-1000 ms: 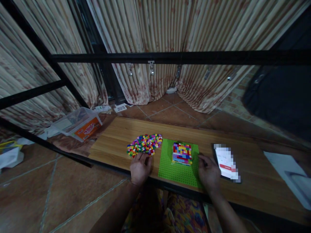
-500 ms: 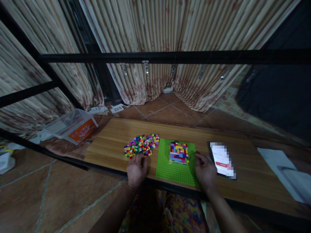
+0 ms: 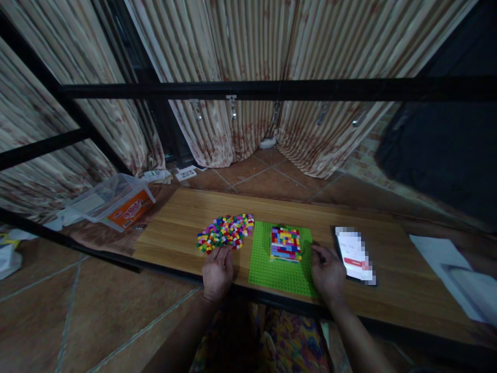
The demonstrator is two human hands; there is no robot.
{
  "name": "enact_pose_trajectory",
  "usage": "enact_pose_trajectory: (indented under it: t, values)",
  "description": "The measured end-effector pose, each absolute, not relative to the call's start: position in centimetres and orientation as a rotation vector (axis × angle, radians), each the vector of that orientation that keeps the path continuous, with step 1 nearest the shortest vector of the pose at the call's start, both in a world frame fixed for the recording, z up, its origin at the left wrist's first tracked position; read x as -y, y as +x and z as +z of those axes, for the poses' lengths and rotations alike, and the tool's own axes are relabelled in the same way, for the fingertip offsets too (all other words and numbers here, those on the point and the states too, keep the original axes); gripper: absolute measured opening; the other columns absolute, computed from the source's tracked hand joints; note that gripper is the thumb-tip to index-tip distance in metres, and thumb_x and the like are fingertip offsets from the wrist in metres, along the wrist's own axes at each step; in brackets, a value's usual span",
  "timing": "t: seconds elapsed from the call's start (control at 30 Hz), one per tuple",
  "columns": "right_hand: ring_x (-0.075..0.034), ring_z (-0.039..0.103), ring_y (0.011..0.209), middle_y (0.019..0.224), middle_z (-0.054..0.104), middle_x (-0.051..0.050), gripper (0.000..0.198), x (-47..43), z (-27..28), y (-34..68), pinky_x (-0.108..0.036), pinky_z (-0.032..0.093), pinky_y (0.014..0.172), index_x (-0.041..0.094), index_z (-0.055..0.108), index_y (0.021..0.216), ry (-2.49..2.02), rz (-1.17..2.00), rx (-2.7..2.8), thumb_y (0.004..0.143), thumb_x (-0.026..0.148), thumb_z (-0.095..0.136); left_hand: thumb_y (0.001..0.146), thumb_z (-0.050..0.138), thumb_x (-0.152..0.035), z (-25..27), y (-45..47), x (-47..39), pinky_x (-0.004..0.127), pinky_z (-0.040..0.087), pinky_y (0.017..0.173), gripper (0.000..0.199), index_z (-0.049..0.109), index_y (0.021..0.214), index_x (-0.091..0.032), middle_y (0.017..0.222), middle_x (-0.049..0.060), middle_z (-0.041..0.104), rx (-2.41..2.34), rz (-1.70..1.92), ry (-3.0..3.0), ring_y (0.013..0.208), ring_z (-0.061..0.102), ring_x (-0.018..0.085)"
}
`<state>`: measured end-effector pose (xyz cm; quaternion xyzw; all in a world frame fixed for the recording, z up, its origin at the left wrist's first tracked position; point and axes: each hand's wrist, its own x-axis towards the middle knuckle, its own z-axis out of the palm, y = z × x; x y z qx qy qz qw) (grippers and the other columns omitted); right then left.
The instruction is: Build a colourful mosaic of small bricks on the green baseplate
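Observation:
My left hand (image 3: 218, 272) rests at the near edge of a pile of small coloured toy bricks (image 3: 225, 231), its fingers bent down and together; whatever they hold is hidden. A green studded baseplate (image 3: 266, 274) lies to the right of the pile. On it stands a square block built of many-coloured bricks (image 3: 286, 242), with several layers showing at its near side. Over the right edge of the baseplate, my right hand (image 3: 329, 270) is closed with fingers curled towards the block, apart from it. Anything between those fingertips is too small to make out.
A phone (image 3: 353, 256) with a lit screen lies right of my right hand. White paper (image 3: 446, 264) is at the wooden table's (image 3: 174, 217) right end. Beyond the left end sits a clear plastic box (image 3: 116, 199) with an orange label. A black metal bar (image 3: 248, 89) crosses before the curtains.
Both hands stay in nearly the same places. The whole view has shifted very slightly; the bricks and the built block look unchanged.

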<state>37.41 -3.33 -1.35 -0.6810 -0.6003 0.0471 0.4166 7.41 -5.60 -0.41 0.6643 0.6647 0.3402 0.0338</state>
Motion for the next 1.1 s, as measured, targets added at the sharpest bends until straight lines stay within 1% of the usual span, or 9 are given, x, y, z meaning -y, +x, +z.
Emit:
enact_pose_trajectory:
  t: [0.17, 0.4, 0.7, 0.87, 1.1]
  values:
    - [-0.021, 0.061, 0.072, 0.089, 0.069, -0.011, 0.039, 3.28, -1.4, 37.43, -0.033, 0.048, 0.067, 0.017, 0.071, 0.092, -1.723, 0.108, 1.503, 0.088, 0.042, 0.041, 0.094, 0.044, -0.025, -0.55, 7.38, 5.57, 0.031, 0.05, 0.085, 0.024, 0.065, 0.104, -0.022, 0.097, 0.006, 0.07, -2.028, 1.073, 2.04, 0.092, 0.065, 0.02]
    - [-0.022, 0.062, 0.075, 0.089, 0.069, -0.01, 0.035, 3.29, -1.26, 37.37, -0.033, 0.049, 0.071, 0.016, 0.071, 0.091, -1.718, 0.112, 1.507, 0.086, 0.037, 0.044, 0.092, 0.046, -0.024, -0.57, 7.39, 5.58, 0.03, 0.05, 0.084, 0.021, 0.064, 0.103, -0.021, 0.094, 0.007, 0.07, -2.049, 1.078, 2.035, 0.091, 0.066, 0.02]
    - [-0.021, 0.061, 0.072, 0.087, 0.069, -0.011, 0.037, 3.26, -1.31, 37.38, -0.033, 0.048, 0.069, 0.016, 0.072, 0.093, -1.73, 0.117, 1.501, 0.088, 0.039, 0.044, 0.091, 0.047, -0.022, -0.71, 7.28, 5.63, 0.031, 0.05, 0.083, 0.02, 0.062, 0.103, -0.02, 0.093, 0.007, 0.07, -2.034, 1.101, 2.06, 0.089, 0.066, 0.02]
    - [-0.021, 0.061, 0.072, 0.085, 0.069, -0.01, 0.035, 3.21, -1.61, 37.44, -0.032, 0.048, 0.068, 0.015, 0.072, 0.091, -1.724, 0.081, 1.501, 0.087, 0.037, 0.044, 0.091, 0.046, -0.022, -0.83, 7.21, 5.63, 0.032, 0.051, 0.081, 0.02, 0.062, 0.103, -0.019, 0.092, 0.006, 0.07, -2.022, 1.104, 2.092, 0.088, 0.066, 0.021]
    - [-0.021, 0.061, 0.072, 0.087, 0.069, -0.01, 0.034, 3.22, -1.47, 37.42, -0.032, 0.048, 0.067, 0.016, 0.071, 0.091, -1.71, 0.091, 1.506, 0.087, 0.037, 0.044, 0.091, 0.046, -0.022, -0.85, 7.19, 5.61, 0.032, 0.051, 0.078, 0.02, 0.062, 0.102, -0.019, 0.092, 0.006, 0.07, -2.017, 1.124, 2.116, 0.086, 0.066, 0.021]
